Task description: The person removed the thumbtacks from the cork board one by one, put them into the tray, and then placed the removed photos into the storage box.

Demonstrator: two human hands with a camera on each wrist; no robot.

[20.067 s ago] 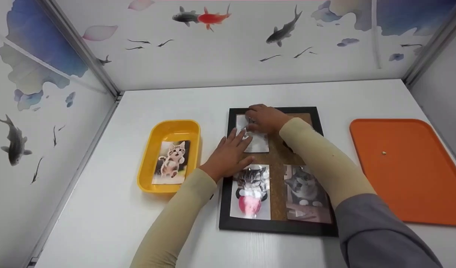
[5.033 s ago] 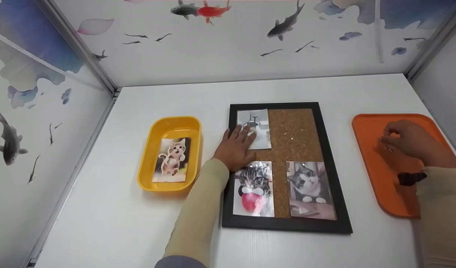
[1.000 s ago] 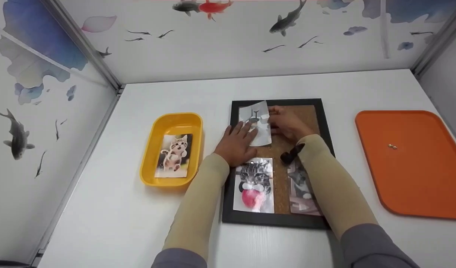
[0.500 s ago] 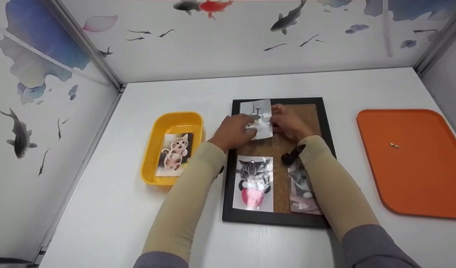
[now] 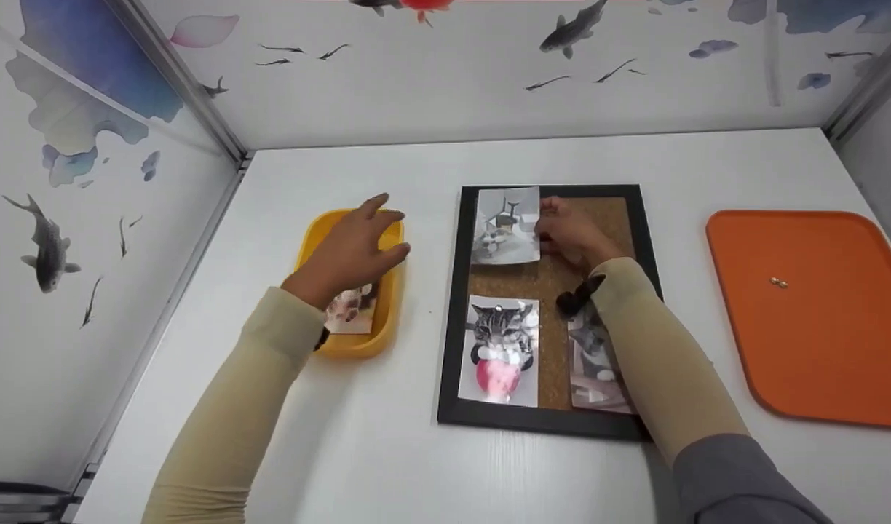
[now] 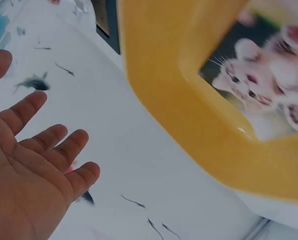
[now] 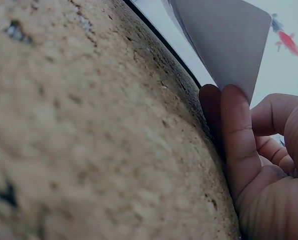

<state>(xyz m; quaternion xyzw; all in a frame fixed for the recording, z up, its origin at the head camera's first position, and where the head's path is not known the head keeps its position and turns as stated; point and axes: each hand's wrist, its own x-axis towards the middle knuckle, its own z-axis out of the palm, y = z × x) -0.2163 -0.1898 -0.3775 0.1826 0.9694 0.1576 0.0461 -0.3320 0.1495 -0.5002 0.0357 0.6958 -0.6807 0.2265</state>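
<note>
My right hand (image 5: 573, 233) pinches the right edge of a pale grey cat photo (image 5: 507, 225) at the upper left of the black-framed cork board (image 5: 555, 397). In the right wrist view, the fingers hold the plain underside of the photo (image 7: 228, 42), which tilts up off the cork (image 7: 99, 130). My left hand (image 5: 351, 251), fingers spread and holding nothing, hovers over the yellow tray (image 5: 391, 313). A kitten photo (image 6: 263, 80) lies in that tray, partly hidden by the hand in the head view.
On the board's lower half are a photo of a cat with a pink ball (image 5: 500, 349) and another cat photo (image 5: 595, 364), partly behind the right arm. An orange tray (image 5: 817, 342) at the right holds small gold-coloured pieces (image 5: 778, 282). Printed walls (image 5: 474, 87) enclose the table.
The left hand has left the grey photo and moved left over the yellow tray. Earlier pressed on the cork, that photo is now lifted by the right hand, which came from the orange tray.
</note>
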